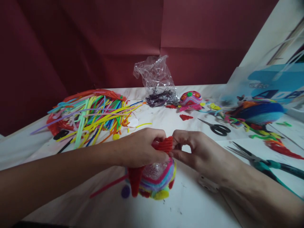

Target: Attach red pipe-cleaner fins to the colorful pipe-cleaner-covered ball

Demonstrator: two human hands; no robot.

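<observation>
Surface: white table (194, 209), marble-like veining at the far side, small dark specks near the front edge. Backdrop: dark red paper wall (95, 47) with visible creases, meeting the table along its far edge; at right a leaning white printed panel (268, 76) with blue lettering closes that side. Left hand (140, 147): fingers closed over the top of a striped pipe-cleaner ball (158, 179), which rests on the table just below both hands. Right hand (197, 150): fingertips pinched on a red coiled pipe-cleaner piece (165, 144) at the top of the ball, touching the left hand's fingers. A red cone (135, 182) and a loose red stem (106, 187) hang off the ball's left side. Far left: heap of loose coloured pipe cleaners (92, 114), well apart from the hands. Far centre: crumpled clear plastic bag (156, 80) holding dark strands; beside it a second finished pink ball (190, 98). Right: black-handled scissors (217, 128), teal-handled pliers (263, 163), a blue yarn-like bundle (258, 112) with scraps about it. Open room: bare table in front of the ball toward the near edge, and between the hands and the far bag.
</observation>
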